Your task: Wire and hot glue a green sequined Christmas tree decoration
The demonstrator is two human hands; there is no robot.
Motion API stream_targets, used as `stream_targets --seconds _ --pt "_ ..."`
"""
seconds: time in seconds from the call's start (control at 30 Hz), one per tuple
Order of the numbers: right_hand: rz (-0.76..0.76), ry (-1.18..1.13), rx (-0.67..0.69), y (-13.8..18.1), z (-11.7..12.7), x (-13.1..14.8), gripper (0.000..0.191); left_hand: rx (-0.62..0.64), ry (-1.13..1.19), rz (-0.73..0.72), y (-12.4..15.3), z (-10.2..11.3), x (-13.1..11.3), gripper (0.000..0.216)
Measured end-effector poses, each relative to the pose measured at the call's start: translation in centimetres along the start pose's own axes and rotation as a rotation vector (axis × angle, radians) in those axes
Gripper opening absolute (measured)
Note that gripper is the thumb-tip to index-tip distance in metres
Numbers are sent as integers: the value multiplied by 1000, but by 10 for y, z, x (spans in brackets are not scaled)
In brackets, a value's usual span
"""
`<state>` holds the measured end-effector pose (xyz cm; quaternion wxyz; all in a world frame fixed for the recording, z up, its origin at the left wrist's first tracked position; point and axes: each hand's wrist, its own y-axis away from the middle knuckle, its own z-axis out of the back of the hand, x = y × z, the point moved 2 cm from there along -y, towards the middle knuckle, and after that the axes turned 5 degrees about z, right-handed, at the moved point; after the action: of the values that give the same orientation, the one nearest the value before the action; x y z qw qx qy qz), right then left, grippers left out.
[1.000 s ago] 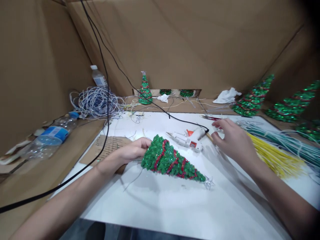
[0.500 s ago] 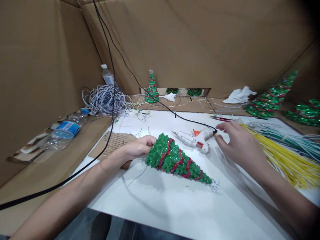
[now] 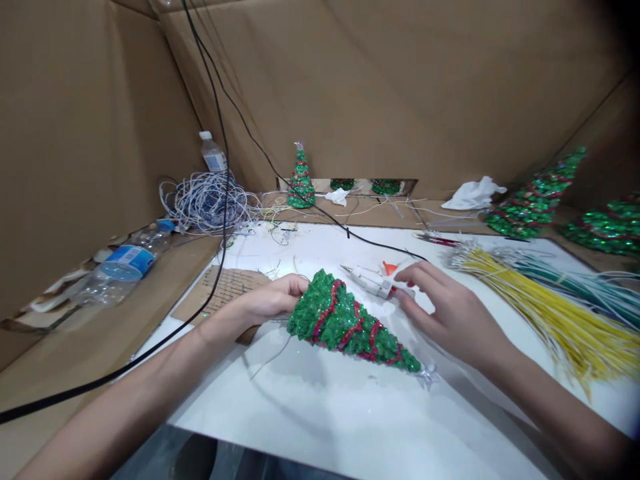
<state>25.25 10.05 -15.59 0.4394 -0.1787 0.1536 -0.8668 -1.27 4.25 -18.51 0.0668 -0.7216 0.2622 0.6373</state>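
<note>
A small green tinsel Christmas tree point(image 3: 350, 320), wound with red garland, lies tilted above the white board, its clear star tip point(image 3: 427, 375) pointing right. My left hand point(image 3: 280, 297) is closed at its wide base, where the fingertips are partly hidden. A thin wire hangs from below the base. My right hand point(image 3: 443, 310) reaches over a white hot glue gun point(image 3: 370, 281), thumb and fingers apart around its handle end. The gun's nozzle points left, and the hand covers much of its rear.
White board point(image 3: 320, 413) carries a pricked cardboard piece point(image 3: 210, 290), yellow wire bundles point(image 3: 540, 300) and green ones point(image 3: 585, 283). A black cable point(image 3: 223, 220) crosses the left side. Plastic bottle point(image 3: 127, 261), tangled wire point(image 3: 205, 203) and finished trees point(image 3: 301, 180) stand around the edges.
My right hand has moved left and down from the cable end of the glue gun to its handle. The left hand keeps the tree in nearly the same place.
</note>
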Motion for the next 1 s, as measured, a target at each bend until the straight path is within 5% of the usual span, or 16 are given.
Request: stream_targets --seconds 0.27,1.0 --pt "312 -115 94 4 -5 22 18 34 12 -23 -2 -1 -1 6" --pt "315 -100 130 3 -7 22 18 28 24 -12 -2 3 4 7"
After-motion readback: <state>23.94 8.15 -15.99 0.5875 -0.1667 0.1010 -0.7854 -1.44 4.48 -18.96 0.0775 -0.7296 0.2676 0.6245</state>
